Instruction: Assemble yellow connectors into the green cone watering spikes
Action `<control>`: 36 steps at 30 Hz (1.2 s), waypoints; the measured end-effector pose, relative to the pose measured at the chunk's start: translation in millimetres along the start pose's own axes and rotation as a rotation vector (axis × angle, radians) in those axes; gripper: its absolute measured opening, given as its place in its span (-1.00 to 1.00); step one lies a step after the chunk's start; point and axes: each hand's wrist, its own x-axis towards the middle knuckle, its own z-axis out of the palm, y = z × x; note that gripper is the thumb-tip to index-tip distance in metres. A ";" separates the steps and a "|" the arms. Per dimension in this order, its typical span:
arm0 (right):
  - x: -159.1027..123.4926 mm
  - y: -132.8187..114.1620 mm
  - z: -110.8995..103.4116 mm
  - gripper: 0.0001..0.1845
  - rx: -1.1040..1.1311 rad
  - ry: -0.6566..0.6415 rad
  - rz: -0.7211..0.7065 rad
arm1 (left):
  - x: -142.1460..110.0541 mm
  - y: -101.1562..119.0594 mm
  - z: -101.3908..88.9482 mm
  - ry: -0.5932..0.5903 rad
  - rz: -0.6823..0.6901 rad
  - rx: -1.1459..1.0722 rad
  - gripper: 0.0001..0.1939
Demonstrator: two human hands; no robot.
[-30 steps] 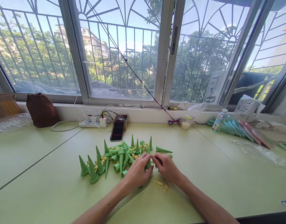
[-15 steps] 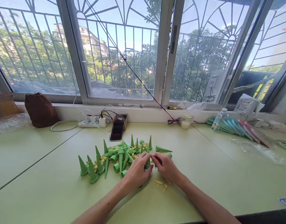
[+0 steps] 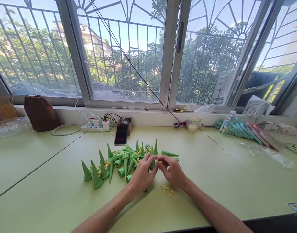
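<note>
A heap of green plastic cone spikes with small yellow fittings lies on the pale green table. My left hand is closed round a green cone at the heap's right edge. My right hand pinches a small yellow fitting against that cone, fingertips of both hands meeting. Two loose yellow fittings lie on the table just under my right wrist. One green cone lies on its side behind my right hand.
A power strip with cables and a small dark box sit by the window ledge. A brown bag is far left. A white cup, a bottle and teal and pink packets lie to the right.
Both hands have lifted slightly and drawn closer together at the fingertips, over the right edge of the heap. The view has tipped up a little.
</note>
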 end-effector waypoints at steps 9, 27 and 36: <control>0.6 -1.3 -0.5 -0.75 0.067 0.010 0.060 | -2.5 -3.1 2.6 0.009 0.030 0.038 -0.77; 0.8 -5.2 -0.5 -0.78 0.087 0.076 0.023 | -0.1 -7.0 2.9 0.094 0.047 0.082 -0.73; 1.1 2.3 0.6 -0.61 0.032 0.065 0.042 | -0.7 -6.3 4.1 0.080 0.038 0.099 -0.76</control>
